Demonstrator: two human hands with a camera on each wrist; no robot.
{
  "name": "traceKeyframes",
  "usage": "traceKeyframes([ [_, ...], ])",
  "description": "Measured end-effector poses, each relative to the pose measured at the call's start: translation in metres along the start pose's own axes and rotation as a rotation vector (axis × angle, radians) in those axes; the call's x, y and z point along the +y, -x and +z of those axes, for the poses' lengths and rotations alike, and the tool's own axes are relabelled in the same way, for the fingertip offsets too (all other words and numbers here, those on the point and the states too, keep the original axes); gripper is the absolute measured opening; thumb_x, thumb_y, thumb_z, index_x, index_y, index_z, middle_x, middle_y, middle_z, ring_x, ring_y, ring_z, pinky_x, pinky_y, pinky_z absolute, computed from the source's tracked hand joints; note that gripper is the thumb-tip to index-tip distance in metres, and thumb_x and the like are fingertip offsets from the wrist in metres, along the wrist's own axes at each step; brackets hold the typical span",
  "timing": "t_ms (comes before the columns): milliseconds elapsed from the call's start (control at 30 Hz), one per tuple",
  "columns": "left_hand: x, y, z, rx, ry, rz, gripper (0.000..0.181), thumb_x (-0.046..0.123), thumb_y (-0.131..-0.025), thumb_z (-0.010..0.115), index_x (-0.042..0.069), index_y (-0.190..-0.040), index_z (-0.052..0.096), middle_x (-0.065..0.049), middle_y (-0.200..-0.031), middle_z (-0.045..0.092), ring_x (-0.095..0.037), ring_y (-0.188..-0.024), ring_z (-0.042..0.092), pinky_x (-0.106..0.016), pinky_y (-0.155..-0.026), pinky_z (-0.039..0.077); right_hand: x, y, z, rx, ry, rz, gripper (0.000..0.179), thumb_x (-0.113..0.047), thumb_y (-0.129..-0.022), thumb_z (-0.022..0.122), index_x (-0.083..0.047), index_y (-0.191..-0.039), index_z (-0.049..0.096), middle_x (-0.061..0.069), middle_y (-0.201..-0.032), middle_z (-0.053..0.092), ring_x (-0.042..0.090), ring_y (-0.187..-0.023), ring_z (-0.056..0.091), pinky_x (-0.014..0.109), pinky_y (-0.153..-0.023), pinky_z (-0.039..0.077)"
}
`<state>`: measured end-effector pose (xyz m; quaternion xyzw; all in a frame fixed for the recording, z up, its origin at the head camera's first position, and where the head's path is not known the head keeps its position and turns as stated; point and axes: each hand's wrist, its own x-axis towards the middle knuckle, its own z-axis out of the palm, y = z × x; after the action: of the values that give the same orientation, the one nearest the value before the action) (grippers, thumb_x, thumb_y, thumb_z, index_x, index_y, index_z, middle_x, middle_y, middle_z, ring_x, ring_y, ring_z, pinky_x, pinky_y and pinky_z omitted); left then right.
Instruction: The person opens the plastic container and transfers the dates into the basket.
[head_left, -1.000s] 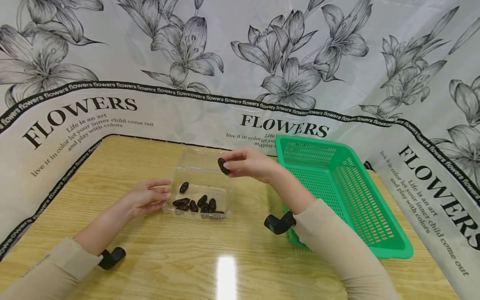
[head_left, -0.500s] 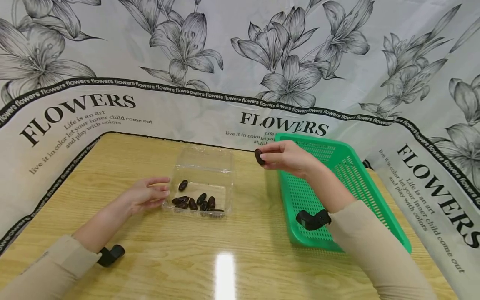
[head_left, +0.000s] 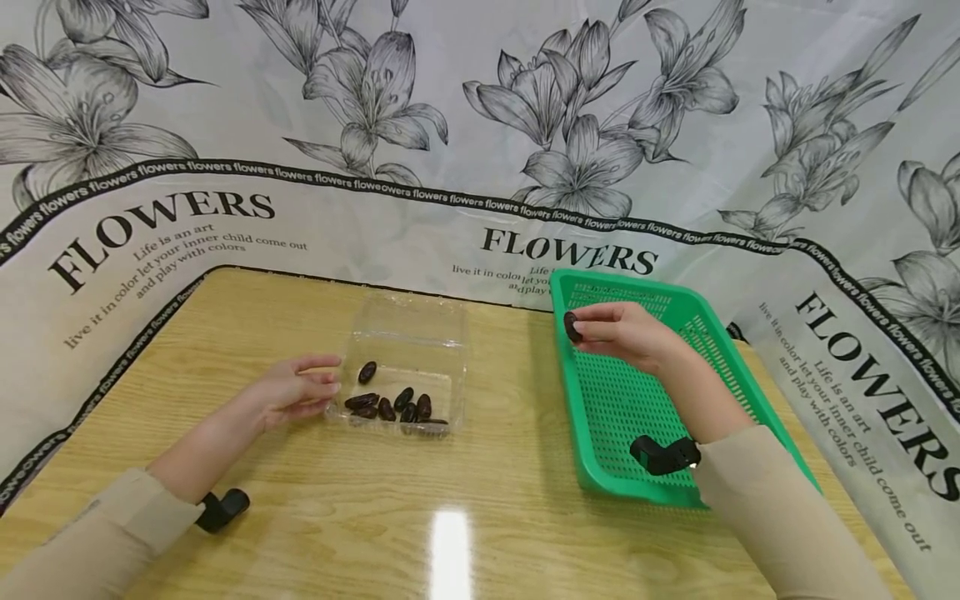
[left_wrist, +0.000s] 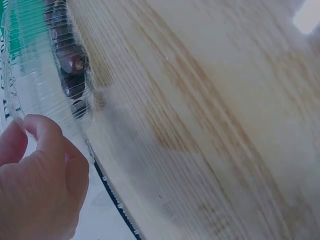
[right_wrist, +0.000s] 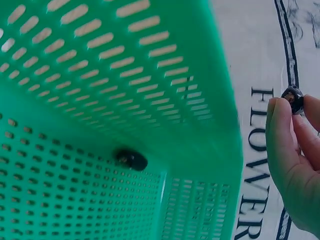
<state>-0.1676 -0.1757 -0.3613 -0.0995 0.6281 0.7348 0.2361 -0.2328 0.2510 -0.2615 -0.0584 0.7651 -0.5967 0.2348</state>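
My right hand point(head_left: 637, 337) pinches a dark brown date point(head_left: 572, 327) between thumb and fingertips, over the left rim of the green plastic basket point(head_left: 583, 467). The right wrist view shows the held date point(right_wrist: 294, 99) at the fingertips, and another dark date point(right_wrist: 132, 159) lying on the basket's floor near a corner. At the left, my left hand point(head_left: 296, 392) has thumb and index finger on the side rim of a clear plastic clamshell box point(head_left: 405, 329), its lid folded back. Several dates point(head_left: 386, 408) lie in the box, mostly along its near side, with a single date point(head_left: 367, 372) farther back.
Box and basket stand apart on a wood-grain table point(head_left: 337, 517). A white curtain point(head_left: 360, 225) with flower prints runs along the table's back and sides. Black wrist-worn cameras stick out below each hand, the right one point(head_left: 663, 454) over the basket.
My right hand has carried the date rightward from above the box to over the basket's left rim. My left hand and the box have stayed in place.
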Motion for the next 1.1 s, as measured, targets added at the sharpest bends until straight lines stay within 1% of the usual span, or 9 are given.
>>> traceKeyframes([
  [133, 0.002, -0.003, 0.001, 0.002, 0.009, -0.002, 0.067, -0.004, -0.088, 0.06, -0.002, -0.144, 0.024, 0.0, -0.091, 0.056, -0.008, -0.075, 0.058, -0.019, -0.067, 0.051, 0.008, 0.001, -0.014, 0.04, -0.082, 0.02, 0.051, 0.0, -0.093, 0.053, 0.018, -0.134, 0.03, 0.001, -0.094, 0.062, 0.011, -0.083, 0.064, 0.024, -0.079, 0.052],
  [233, 0.001, -0.005, 0.003, 0.004, -0.009, -0.006, 0.065, -0.004, -0.088, 0.059, -0.002, -0.144, 0.025, -0.002, -0.095, 0.055, -0.008, -0.075, 0.058, -0.019, -0.068, 0.051, 0.017, 0.002, -0.021, 0.064, -0.147, 0.053, 0.031, 0.002, -0.092, 0.053, 0.008, -0.122, 0.049, 0.003, -0.09, 0.063, 0.012, -0.081, 0.065, 0.024, -0.078, 0.052],
  [367, -0.002, -0.006, 0.005, 0.005, -0.021, -0.009, 0.064, -0.004, -0.089, 0.058, -0.003, -0.144, 0.025, -0.004, -0.099, 0.053, -0.009, -0.076, 0.057, -0.019, -0.069, 0.051, 0.03, 0.0, -0.028, 0.091, -0.205, 0.1, 0.011, 0.003, -0.092, 0.053, -0.003, -0.1, 0.059, 0.004, -0.086, 0.065, 0.012, -0.078, 0.066, 0.024, -0.076, 0.053],
  [500, -0.003, -0.005, 0.003, -0.003, 0.008, -0.002, 0.064, -0.005, -0.089, 0.057, -0.003, -0.144, 0.024, -0.002, -0.095, 0.054, -0.008, -0.075, 0.057, -0.019, -0.067, 0.051, 0.039, -0.006, -0.032, 0.125, -0.198, 0.13, 0.016, 0.003, -0.092, 0.053, 0.002, -0.108, 0.055, 0.004, -0.083, 0.065, 0.012, -0.075, 0.065, 0.024, -0.075, 0.053],
  [600, -0.002, -0.004, 0.002, -0.002, 0.009, 0.001, 0.064, -0.005, -0.09, 0.056, -0.003, -0.144, 0.024, -0.002, -0.095, 0.054, -0.008, -0.074, 0.057, -0.019, -0.066, 0.051, 0.047, -0.011, -0.034, 0.144, -0.137, 0.174, 0.038, 0.001, -0.093, 0.052, 0.01, -0.129, 0.041, 0.002, -0.085, 0.063, 0.01, -0.076, 0.064, 0.024, -0.077, 0.053],
  [700, -0.002, -0.003, 0.002, -0.006, -0.003, 0.004, 0.064, -0.004, -0.09, 0.057, -0.003, -0.144, 0.024, -0.003, -0.097, 0.053, -0.008, -0.075, 0.057, -0.019, -0.068, 0.051, 0.057, -0.015, -0.037, 0.156, -0.049, 0.216, 0.051, -0.001, -0.094, 0.051, 0.014, -0.137, 0.029, 0.002, -0.087, 0.06, 0.009, -0.077, 0.062, 0.024, -0.077, 0.053],
  [800, -0.003, -0.003, 0.002, -0.009, 0.0, 0.004, 0.064, -0.004, -0.089, 0.058, -0.003, -0.144, 0.025, -0.003, -0.097, 0.053, -0.008, -0.076, 0.057, -0.02, -0.069, 0.051, 0.066, -0.018, -0.037, 0.168, 0.084, 0.233, 0.048, -0.003, -0.095, 0.05, 0.016, -0.135, 0.031, 0.004, -0.09, 0.058, 0.007, -0.074, 0.061, 0.024, -0.074, 0.053],
  [933, -0.004, -0.003, 0.001, 0.002, 0.003, 0.003, 0.064, -0.004, -0.089, 0.058, -0.003, -0.144, 0.025, -0.001, -0.094, 0.055, -0.008, -0.075, 0.057, -0.019, -0.068, 0.051, 0.074, -0.024, -0.033, 0.17, 0.254, 0.262, 0.045, -0.004, -0.095, 0.051, 0.017, -0.132, 0.037, 0.012, -0.102, 0.056, 0.008, -0.072, 0.059, 0.026, -0.073, 0.054],
  [1100, -0.001, -0.003, 0.0, 0.006, -0.008, 0.0, 0.064, -0.004, -0.089, 0.058, -0.003, -0.144, 0.025, 0.0, -0.093, 0.055, -0.008, -0.075, 0.057, -0.019, -0.068, 0.051, 0.078, -0.028, -0.031, 0.172, 0.301, 0.321, 0.045, -0.004, -0.095, 0.052, 0.015, -0.133, 0.038, 0.018, -0.112, 0.053, 0.009, -0.07, 0.06, 0.028, -0.073, 0.054],
])
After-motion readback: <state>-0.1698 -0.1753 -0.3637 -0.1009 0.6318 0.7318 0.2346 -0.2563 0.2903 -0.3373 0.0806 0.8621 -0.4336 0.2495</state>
